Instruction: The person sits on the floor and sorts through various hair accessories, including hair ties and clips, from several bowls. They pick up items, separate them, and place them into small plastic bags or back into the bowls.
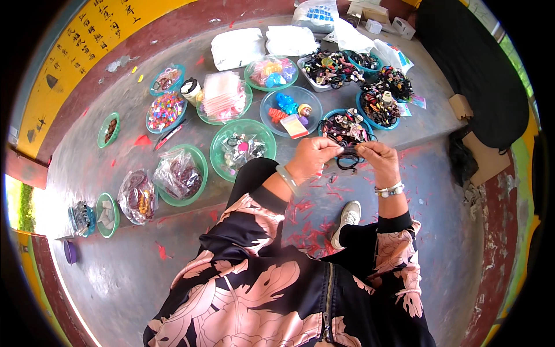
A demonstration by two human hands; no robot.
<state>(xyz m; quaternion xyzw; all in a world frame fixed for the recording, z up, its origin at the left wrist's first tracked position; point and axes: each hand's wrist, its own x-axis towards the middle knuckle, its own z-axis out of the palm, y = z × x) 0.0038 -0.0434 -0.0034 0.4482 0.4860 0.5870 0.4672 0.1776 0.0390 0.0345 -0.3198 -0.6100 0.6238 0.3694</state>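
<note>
Two hands (313,157) (381,162) near platform (81,165), perhaps concrete

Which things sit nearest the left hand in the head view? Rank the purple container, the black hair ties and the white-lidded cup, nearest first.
From the left hand:
1. Black hair ties: at its fingertips.
2. White-lidded cup: farther forward, left.
3. Purple container: far left edge.
</note>
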